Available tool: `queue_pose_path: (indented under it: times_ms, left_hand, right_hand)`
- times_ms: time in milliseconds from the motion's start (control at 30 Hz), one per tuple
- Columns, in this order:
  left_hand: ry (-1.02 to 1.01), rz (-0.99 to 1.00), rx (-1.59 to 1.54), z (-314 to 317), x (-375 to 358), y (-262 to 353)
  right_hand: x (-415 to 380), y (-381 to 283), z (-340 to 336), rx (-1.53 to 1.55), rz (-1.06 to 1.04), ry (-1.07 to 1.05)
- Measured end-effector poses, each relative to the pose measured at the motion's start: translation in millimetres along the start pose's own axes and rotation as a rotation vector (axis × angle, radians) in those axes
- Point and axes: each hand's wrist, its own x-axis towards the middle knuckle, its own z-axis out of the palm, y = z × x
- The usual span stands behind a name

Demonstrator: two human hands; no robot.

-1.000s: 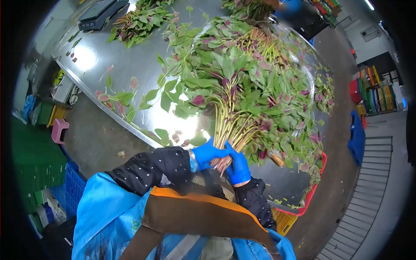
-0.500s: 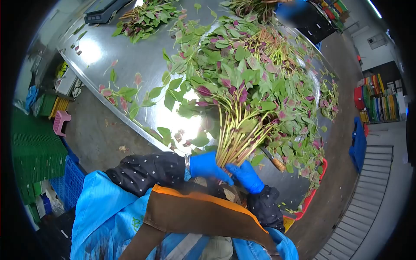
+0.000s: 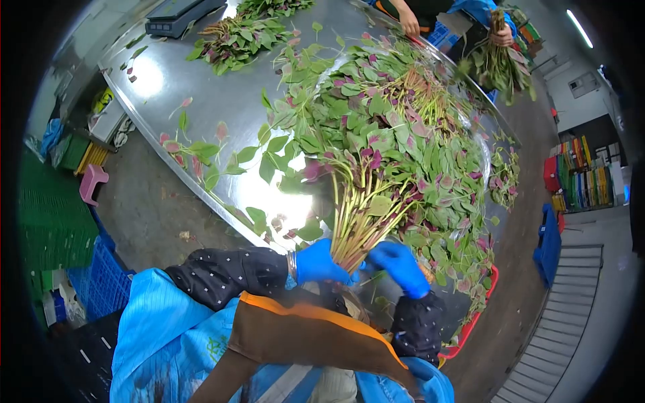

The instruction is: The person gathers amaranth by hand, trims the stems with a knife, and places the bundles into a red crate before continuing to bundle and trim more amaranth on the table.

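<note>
A bunch of amaranth (image 3: 363, 208), with green and purple leaves, is held by its pale stems in my left hand (image 3: 319, 260), which wears a blue glove. The leafy end points away from me over the table. Beside the stem ends, my right hand (image 3: 401, 265), also blue-gloved, has its fingers bent together and slightly blurred. Whatever is between those fingers is hidden. Part of a wooden handle (image 3: 425, 271) shows just past my right hand. A large pile of loose amaranth (image 3: 403, 134) lies beyond the bunch.
The metal table (image 3: 195, 87) carries scattered leaves, another amaranth bunch (image 3: 245, 37) and a dark scale (image 3: 180, 17). Across it, a person's hand (image 3: 502, 35) holds a bunch, the other hand (image 3: 408, 21) near the edge. A red crate rim (image 3: 474, 322) is at right.
My right hand has shifted right, away from the stems, and now partly covers the wooden handle. My left hand still holds the bunch. The other person's hands and bunch have come into view.
</note>
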Motion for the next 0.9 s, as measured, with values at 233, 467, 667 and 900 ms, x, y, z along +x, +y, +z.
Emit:
queue_pose_path:
  times_ms: [233,467,667,900]
  left_hand:
    - [0.053,0.154,-0.081,7,1,1]
    - [0.039,0.224,-0.183,-5,0,-4]
    - [0.013,0.181,-0.157,1,3,1]
    - [0.125,0.304,0.177,2,-1,-4]
  right_hand:
    - [-1,-69,18,-0.237,-0.712,0.610]
    - [-48,2,-27,-0.872,-0.376,-0.148]
    - [-40,-22,-15,-0.335,-0.331,0.461]
    - [-15,-36,32,-0.419,-0.668,0.395]
